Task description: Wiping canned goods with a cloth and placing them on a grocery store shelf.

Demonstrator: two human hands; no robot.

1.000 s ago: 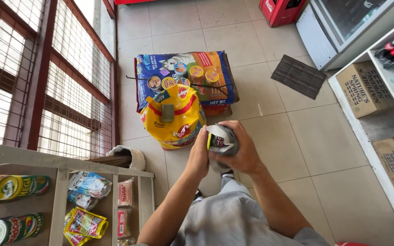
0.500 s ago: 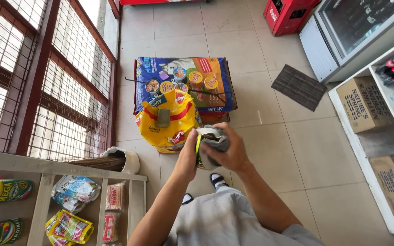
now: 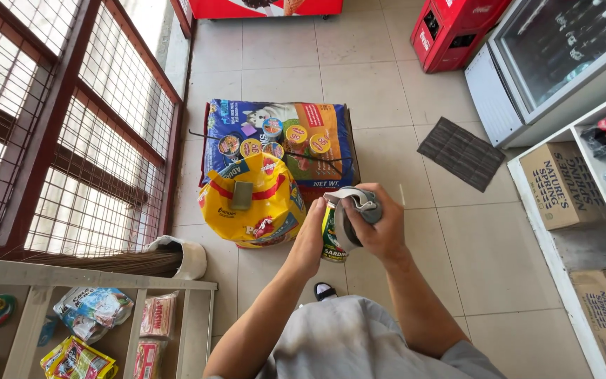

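Can [image 3: 331, 238] now tilted upright, cloth [image 3: 353, 210] wiping top.

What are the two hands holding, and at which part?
The left hand grips a can by its side. The right hand presses a grey cloth over the can's top.

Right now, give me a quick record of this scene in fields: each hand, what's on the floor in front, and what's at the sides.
left hand: holds a tin can upright
right hand: presses a grey cloth on the can's top
floor ahead: yellow bag leaning on a blue bag
left side: barred window, snack shelf
right side: cardboard boxes, dark mat
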